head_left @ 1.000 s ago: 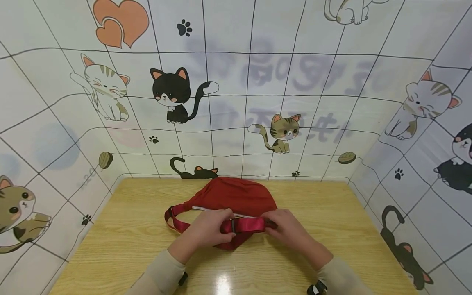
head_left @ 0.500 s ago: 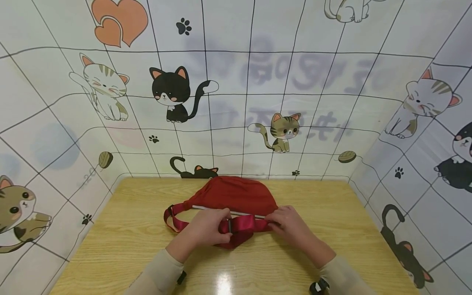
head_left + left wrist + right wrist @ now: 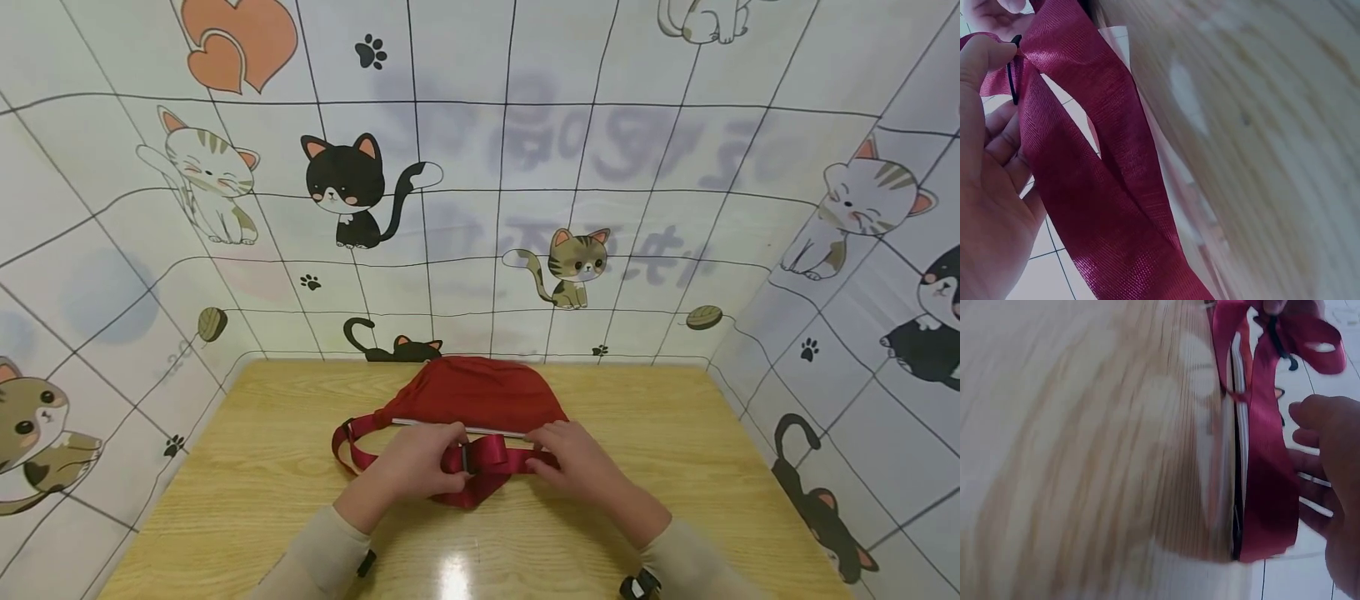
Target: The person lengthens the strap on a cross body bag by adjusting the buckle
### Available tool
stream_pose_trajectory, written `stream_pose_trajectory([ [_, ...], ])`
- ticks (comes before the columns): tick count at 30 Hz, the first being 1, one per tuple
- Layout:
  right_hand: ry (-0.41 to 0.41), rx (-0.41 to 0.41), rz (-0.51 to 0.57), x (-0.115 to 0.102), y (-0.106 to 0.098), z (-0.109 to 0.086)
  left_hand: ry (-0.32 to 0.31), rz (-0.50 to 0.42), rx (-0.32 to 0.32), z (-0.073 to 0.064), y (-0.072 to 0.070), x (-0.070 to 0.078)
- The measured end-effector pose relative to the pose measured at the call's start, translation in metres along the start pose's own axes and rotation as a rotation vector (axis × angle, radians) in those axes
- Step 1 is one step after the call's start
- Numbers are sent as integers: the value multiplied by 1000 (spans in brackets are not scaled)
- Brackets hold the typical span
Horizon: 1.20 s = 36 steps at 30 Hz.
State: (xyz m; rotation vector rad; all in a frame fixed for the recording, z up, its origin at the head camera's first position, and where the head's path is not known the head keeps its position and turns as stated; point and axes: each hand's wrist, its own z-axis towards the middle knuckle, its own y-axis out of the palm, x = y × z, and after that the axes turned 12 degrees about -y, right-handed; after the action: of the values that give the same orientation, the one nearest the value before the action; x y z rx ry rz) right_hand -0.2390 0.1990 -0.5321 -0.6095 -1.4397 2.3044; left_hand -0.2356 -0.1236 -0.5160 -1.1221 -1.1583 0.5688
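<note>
A red waist bag (image 3: 480, 392) with a pale zipper line lies on the table, its crimson strap (image 3: 1079, 181) looped in front of it. My left hand (image 3: 420, 458) pinches the strap at a black slider buckle (image 3: 1012, 72) between thumb and fingers. To the right of that buckle, a short loop of strap (image 3: 491, 451) stands up. My right hand (image 3: 573, 462) is at the strap right of the loop, thumb and fingers spread apart with the strap between them. In the right wrist view, its fingers (image 3: 1307, 465) reach the strap's edge.
The wooden table (image 3: 285, 433) runs back to a wall sheet (image 3: 465, 167) printed with cats and grid lines. Similar sheets rise on the left and right. Another black strap fitting (image 3: 348, 428) sits at the bag's left side.
The standing strap loop beside the buckle has become shorter, drawing left. My right hand moved slightly right, then back left toward the loop, its fingers spreading. The left hand keeps its pinch.
</note>
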Motion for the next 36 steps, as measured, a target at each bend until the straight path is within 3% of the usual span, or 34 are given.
stream_pose_trajectory([
  [5, 72, -35, 141, -11, 10, 17, 14, -3, 5, 1, 0, -2],
  [9, 64, -20, 168, -10, 16, 18, 20, -4, 5, 1, 0, -1],
  [14, 30, 33, 169, -7, 17, 12, 25, 13, 10, 1, 1, -1],
  [24, 42, 23, 102, 4, 2, -3, 20, 16, 24, -1, -1, -6],
  [31, 127, -8, 62, 12, -9, -15, 13, 16, 38, -1, -1, -9],
  [36, 127, -25, 98, 8, -13, -12, 23, 9, 38, -2, 0, -8],
])
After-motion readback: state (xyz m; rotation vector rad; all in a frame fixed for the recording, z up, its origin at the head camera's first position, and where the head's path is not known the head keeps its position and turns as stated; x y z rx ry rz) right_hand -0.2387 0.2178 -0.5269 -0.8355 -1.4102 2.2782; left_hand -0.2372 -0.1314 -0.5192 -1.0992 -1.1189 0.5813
